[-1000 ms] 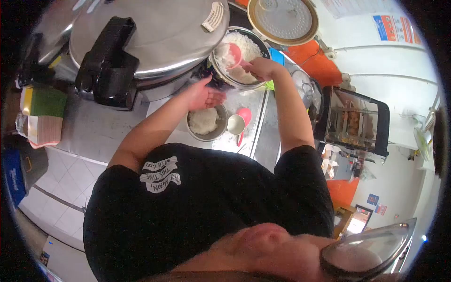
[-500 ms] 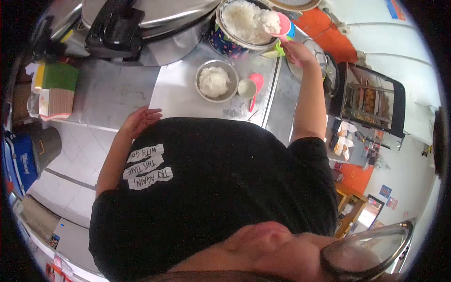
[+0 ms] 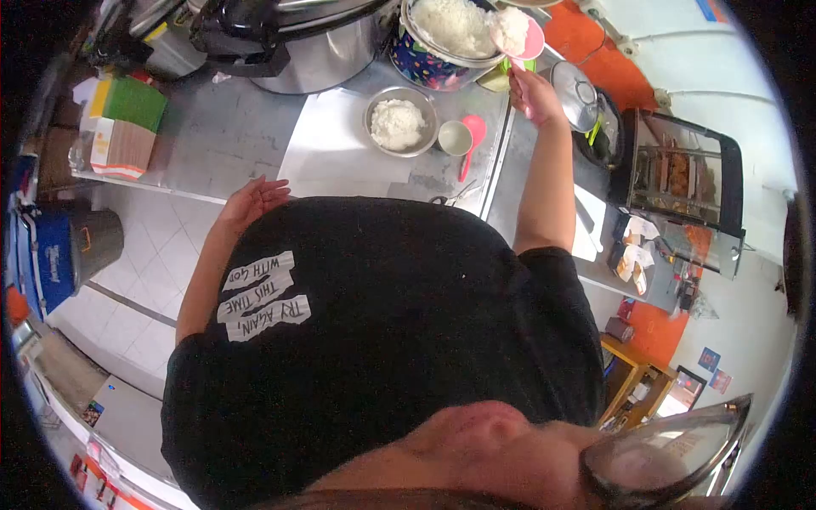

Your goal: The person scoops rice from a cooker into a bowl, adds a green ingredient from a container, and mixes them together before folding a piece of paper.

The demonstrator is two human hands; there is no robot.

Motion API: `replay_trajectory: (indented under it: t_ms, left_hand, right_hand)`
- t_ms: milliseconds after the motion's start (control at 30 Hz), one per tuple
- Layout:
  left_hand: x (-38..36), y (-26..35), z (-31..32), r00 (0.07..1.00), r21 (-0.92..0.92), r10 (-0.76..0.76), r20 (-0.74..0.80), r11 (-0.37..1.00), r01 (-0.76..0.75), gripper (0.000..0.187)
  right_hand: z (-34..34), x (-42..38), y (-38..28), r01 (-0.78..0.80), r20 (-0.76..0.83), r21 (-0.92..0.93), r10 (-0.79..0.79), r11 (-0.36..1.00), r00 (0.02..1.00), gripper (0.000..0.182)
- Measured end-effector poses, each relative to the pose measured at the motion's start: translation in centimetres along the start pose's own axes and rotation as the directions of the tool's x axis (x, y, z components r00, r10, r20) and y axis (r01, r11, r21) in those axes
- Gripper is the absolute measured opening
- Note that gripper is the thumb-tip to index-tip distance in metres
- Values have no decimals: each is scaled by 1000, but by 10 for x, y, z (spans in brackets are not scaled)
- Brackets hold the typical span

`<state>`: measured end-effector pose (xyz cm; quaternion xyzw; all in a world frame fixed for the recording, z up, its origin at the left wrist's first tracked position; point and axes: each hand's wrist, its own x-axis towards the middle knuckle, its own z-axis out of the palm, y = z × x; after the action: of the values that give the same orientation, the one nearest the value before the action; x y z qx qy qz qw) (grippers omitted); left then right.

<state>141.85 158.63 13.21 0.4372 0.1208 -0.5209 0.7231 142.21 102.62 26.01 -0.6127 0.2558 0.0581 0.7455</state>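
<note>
My right hand [image 3: 535, 95] grips the handle of a pink rice scoop [image 3: 535, 41], which carries a lump of white rice [image 3: 511, 32]. The scoop is at the right rim of a dark, colourfully patterned pot [image 3: 433, 66] full of cooked rice [image 3: 450, 27]. Closer to my body, a steel bowl [image 3: 374, 134] holds a mound of rice [image 3: 398, 124]. Beside it stand a small pale cup [image 3: 455, 138] and a second pink scoop [image 3: 473, 130]. My left hand [image 3: 257, 201] is at the counter's front edge, empty, fingers stretched out.
A large steel pressure cooker [image 3: 327, 53] stands at the back left. Left of it is a green and white box [image 3: 127, 127]. Scissors [image 3: 442, 201] lie near the counter's front edge. At right are a glass lid [image 3: 575, 95], a dark pan [image 3: 605, 127] and a glass food display [image 3: 684, 174].
The pink scoop with rice has shifted slightly right relative to the pot. The whole view has tilted a little, so the counter sits higher and the scissors show more. My left hand stays put.
</note>
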Motion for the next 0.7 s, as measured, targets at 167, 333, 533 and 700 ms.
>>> replay_trajectory:
  t_ms: [167,333,533,700]
  left_hand:
    - [-16,-17,-10,998,-87,-37,-54,996,33,51]
    - [-17,-30,-28,999,-88,-41,-34,995,38,50]
    - [-9,-29,-35,999,-93,-28,16,995,29,51]
    - [-20,-18,-10,1000,127,-9,-25,992,13,50]
  right_hand:
    - [5,-27,59,54,46,-202,-46,978,998,20]
    - [31,-22,145,164,-36,-872,-394,461,918,24]
    - [102,-38,198,10,-41,-993,-432,115,901,41]
    - [79,-25,186,187,7,-931,-494,315,869,40]
